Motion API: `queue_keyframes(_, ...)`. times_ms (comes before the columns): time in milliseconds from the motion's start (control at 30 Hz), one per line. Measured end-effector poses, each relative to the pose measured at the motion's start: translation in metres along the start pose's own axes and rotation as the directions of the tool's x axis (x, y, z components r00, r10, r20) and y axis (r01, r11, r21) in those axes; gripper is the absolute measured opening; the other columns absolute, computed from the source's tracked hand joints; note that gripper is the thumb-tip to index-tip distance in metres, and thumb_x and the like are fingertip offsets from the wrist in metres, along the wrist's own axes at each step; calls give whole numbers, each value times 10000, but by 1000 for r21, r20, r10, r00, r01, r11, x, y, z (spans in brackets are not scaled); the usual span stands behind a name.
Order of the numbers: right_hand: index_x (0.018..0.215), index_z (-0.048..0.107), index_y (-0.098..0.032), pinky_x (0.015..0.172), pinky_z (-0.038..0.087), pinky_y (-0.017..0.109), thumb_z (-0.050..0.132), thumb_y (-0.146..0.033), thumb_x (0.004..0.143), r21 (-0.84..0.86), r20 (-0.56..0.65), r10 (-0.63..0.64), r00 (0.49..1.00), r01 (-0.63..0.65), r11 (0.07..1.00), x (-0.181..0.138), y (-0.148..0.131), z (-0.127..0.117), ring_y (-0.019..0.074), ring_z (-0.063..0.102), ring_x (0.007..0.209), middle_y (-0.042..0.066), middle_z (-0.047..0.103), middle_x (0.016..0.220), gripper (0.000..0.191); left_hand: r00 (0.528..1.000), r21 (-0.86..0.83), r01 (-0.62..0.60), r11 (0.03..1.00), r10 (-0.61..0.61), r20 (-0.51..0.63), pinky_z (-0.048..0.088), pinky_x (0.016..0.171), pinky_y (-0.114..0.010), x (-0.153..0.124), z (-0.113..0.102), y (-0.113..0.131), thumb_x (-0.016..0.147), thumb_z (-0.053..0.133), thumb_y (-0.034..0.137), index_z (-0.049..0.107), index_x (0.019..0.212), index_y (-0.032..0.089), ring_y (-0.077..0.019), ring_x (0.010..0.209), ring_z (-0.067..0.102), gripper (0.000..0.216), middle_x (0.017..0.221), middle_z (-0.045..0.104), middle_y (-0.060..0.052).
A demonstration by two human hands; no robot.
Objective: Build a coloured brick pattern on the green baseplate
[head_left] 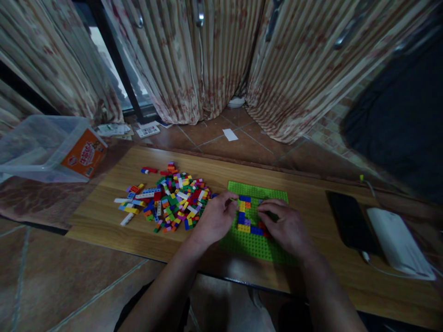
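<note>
A green baseplate (256,251) lies on the wooden bench, with yellow, blue, orange and red building bricks (244,216) set on it in an angular outline. My left hand (218,216) is over the plate's left edge, its thumb and fingertips drawn together beside the top left of the outline. Whatever is in that pinch is too small to make out. Over the plate's right side, my right hand (286,227) has thumb and forefinger pinched close to the bricks, hiding part of them. I cannot make out what it holds.
A heap of loose coloured bricks (180,200) spreads left of the plate. Beyond the bench's left end stands a clear plastic bin (44,147) with an orange label. To the right lie a black phone (353,223) and a white power bank (396,240) with cables. Curtains (221,60) hang behind.
</note>
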State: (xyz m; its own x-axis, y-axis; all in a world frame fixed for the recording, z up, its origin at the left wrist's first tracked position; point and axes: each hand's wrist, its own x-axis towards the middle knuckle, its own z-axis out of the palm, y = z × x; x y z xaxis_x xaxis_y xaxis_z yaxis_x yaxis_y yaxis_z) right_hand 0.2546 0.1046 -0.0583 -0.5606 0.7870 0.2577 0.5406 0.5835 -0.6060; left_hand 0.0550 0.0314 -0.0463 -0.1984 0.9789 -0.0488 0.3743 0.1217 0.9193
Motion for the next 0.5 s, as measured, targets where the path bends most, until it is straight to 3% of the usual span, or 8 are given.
queue_keyframes(300, 983, 725, -268, 844, 534, 403, 615, -252, 855, 83, 50, 104, 993, -108, 991, -7, 5, -2, 214, 680, 912, 42, 735, 995, 170, 1000, 13, -14, 1000, 15, -14, 507, 664, -260, 0, 2, -1, 925, 470, 259, 663, 1111, 161, -175, 718, 676, 285, 866, 724, -47)
queue_keyframes(500, 968, 721, -261, 851, 525, 403, 586, -253, 867, 62, 30, 80, 996, -82, 995, -4, 3, -2, 215, 670, 912, 39, 732, 976, 168, 999, 10, -34, 999, 34, -10, 507, 677, -258, 1, 3, -4, 930, 472, 271, 657, 1110, 167, -169, 719, 677, 278, 872, 724, -40)
